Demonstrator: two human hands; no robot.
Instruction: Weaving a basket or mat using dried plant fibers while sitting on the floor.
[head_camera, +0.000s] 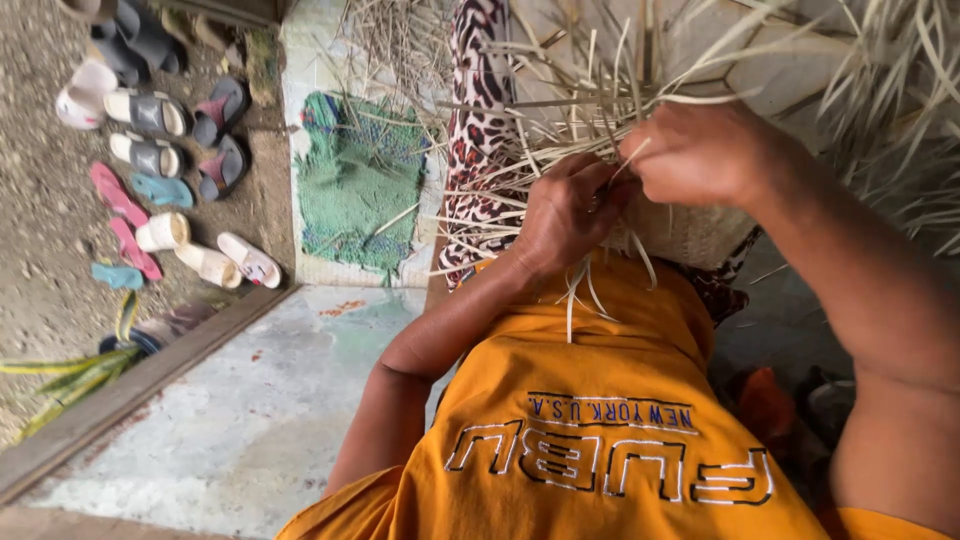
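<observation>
Both hands work at a pale woven mat (690, 235) held just above the lap. The left hand (568, 215) has its fingers clamped on thin dried strips (560, 130); the right hand (700, 155) pinches one strip. Even tension would keep the weave tight. Roughly a dozen sandals (150, 150) lie on the ground; one green mat (355, 185) lies beside them.

Left hand (568, 212) and right hand (705, 155) pinch pale straw strips (560, 120) over woven piece (690, 232), centre. Green mat (355, 185) at 10 o'clock; sandals (150, 150) at 9.
</observation>
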